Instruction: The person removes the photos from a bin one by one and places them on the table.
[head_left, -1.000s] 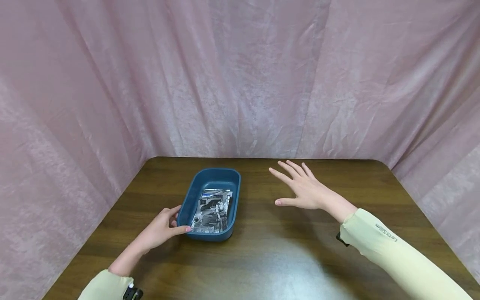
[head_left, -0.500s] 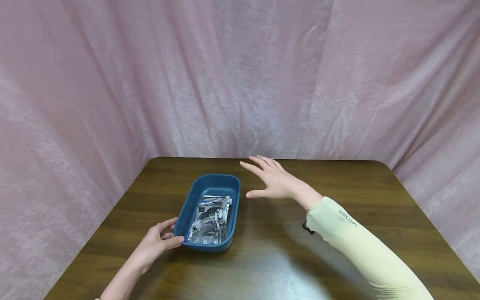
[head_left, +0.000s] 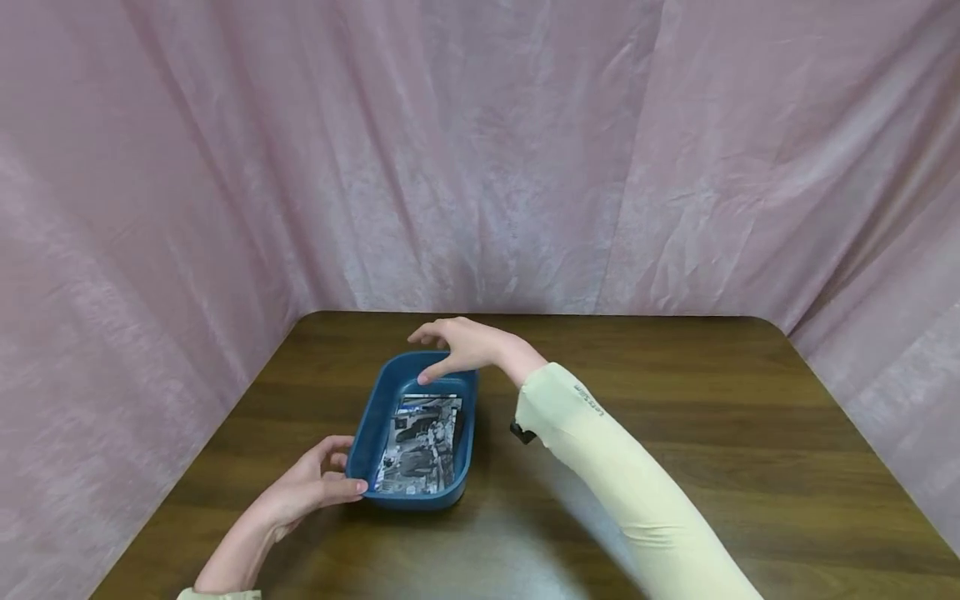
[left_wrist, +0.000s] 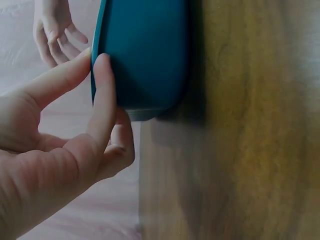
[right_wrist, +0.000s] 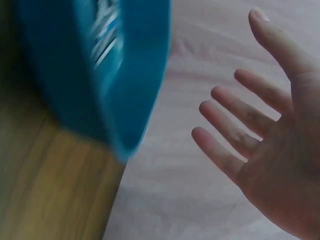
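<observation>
Now left hand [head_left: 315, 487] pinches smooth oblong blue tray [head_left: 372, 417]; right hand [head_left: 461, 346] hovers slack-fingered.

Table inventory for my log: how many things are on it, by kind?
Blue tray: 1
Black-and-white printed sheet lying in the tray: 1 visible; any beneath it cannot be told
Hands at the tray: 2, the left hand at its near end, the right hand over its far end
Total: 4

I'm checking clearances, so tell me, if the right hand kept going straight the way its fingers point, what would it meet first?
Probably nothing soon: the right hand, over the blue tray's far end, points left toward the pink curtain.
</observation>
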